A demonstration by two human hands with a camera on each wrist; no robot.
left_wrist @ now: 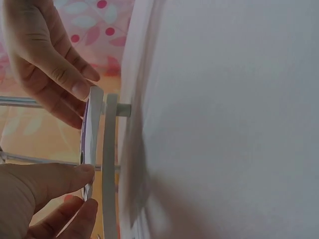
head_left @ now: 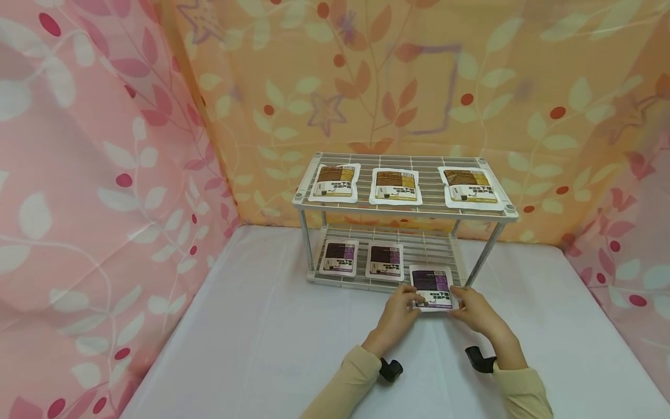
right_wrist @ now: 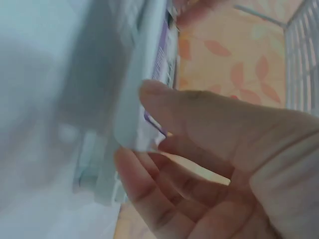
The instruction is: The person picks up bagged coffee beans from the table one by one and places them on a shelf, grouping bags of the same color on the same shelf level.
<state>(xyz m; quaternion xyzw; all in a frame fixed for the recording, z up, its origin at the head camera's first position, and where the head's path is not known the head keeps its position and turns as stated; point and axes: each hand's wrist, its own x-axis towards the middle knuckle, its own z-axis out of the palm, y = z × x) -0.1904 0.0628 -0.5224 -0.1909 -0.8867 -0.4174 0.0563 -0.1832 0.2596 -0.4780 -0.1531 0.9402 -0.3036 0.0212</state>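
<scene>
- Purple packet (head_left: 432, 287) lies at the front right edge of the lower shelf (head_left: 419, 251) of the white wire rack (head_left: 403, 215), its near end hanging out over the shelf's front rim towards me.
- My left hand (head_left: 400, 307) grips the packet's near left corner; in the left wrist view the thumb and fingers (left_wrist: 60, 181) pinch the thin packet edge (left_wrist: 91, 134) just beside the rack's white front bar (left_wrist: 110, 164).
- My right hand (head_left: 473, 311) grips the near right corner; in the right wrist view the thumb sits on top and the fingers (right_wrist: 149, 194) curl underneath the packet (right_wrist: 162, 64).
- Both hands are clenched on the same packet, one at each side.
- Two more purple packets (head_left: 361, 259) lie flat on the lower shelf to the left of the held one, side by side, apart from it.
- Three brown and yellow packets (head_left: 395, 186) lie in a row on the top shelf (head_left: 403, 209).
- Rack stands on the white desk (head_left: 262, 349), towards its far edge, near the orange leaf-print curtain (head_left: 366, 75); a pink leaf-print curtain (head_left: 78, 174) hangs on my left.
- Both my forearms are in beige sleeves (head_left: 345, 384).
</scene>
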